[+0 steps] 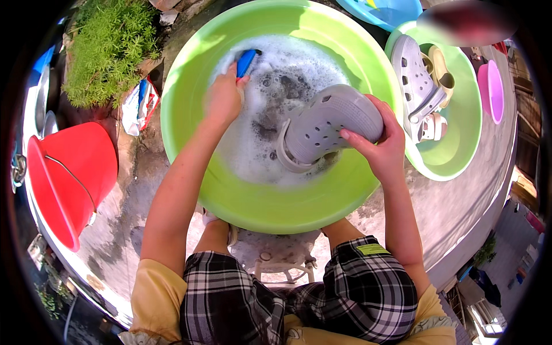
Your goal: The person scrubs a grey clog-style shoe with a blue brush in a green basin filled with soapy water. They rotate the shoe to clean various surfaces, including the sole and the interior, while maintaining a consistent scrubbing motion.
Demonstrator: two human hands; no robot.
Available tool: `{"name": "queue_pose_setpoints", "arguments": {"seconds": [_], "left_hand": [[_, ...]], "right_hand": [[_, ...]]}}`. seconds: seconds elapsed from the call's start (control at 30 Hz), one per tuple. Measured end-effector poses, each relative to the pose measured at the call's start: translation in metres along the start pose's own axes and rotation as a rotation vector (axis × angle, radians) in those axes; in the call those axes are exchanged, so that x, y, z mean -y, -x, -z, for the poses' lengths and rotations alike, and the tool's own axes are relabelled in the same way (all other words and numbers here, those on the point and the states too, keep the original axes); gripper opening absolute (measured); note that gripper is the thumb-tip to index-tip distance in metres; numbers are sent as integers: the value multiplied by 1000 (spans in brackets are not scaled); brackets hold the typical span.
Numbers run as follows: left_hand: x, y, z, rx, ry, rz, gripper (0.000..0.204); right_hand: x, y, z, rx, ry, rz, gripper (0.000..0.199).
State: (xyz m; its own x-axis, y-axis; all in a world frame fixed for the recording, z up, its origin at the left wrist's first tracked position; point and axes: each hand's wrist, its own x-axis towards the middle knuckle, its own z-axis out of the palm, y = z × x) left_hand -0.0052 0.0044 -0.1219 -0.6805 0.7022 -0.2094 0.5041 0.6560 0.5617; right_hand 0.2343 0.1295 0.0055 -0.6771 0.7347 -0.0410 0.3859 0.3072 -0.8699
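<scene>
A large lime-green basin (276, 215) stands in front of me, with foamy water (247, 138) in it. My right hand (384, 141) grips a grey clog (328, 123) by its toe end, thumb on the holed upper. The clog is tilted, its heel strap end low at the suds. Over the far left part of the foam, my left hand (225, 95) is closed round a blue brush (247, 62). The brush's bristles are hidden from view. The two hands are apart, and the brush does not touch the clog.
To the right, a pale green basin (460, 155) holds another grey clog (414, 80) and smaller footwear. A blue basin (391, 11) stands behind, a pink basin (491, 92) farther right. On the left are a red bucket (86, 172), a crumpled packet (140, 106) and a leafy plant (112, 52).
</scene>
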Motion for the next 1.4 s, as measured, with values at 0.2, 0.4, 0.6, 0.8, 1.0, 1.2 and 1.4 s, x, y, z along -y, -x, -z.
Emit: {"name": "queue_pose_setpoints", "arguments": {"seconds": [0.2, 0.4, 0.6, 0.8, 1.0, 1.2, 1.4], "left_hand": [[-6, 5, -10, 405, 344, 96, 39], [-126, 83, 58, 192, 622, -382, 45], [-146, 69, 66, 197, 371, -300, 48], [-148, 79, 65, 236, 341, -383, 49], [-155, 43, 82, 294, 335, -228, 50], [-141, 60, 72, 171, 354, -318, 49], [-141, 89, 66, 228, 308, -380, 46]], "right_hand": [[19, -8, -2, -13, 252, 113, 55], [14, -17, -18, -115, 357, 55, 60], [26, -20, -41, -87, 255, -88, 68], [9, -36, -39, -103, 265, 22, 61], [15, -29, -51, -59, 276, 48, 62], [19, -24, -60, -147, 240, 170, 59], [23, -36, -41, 22, 225, -56, 65]]}}
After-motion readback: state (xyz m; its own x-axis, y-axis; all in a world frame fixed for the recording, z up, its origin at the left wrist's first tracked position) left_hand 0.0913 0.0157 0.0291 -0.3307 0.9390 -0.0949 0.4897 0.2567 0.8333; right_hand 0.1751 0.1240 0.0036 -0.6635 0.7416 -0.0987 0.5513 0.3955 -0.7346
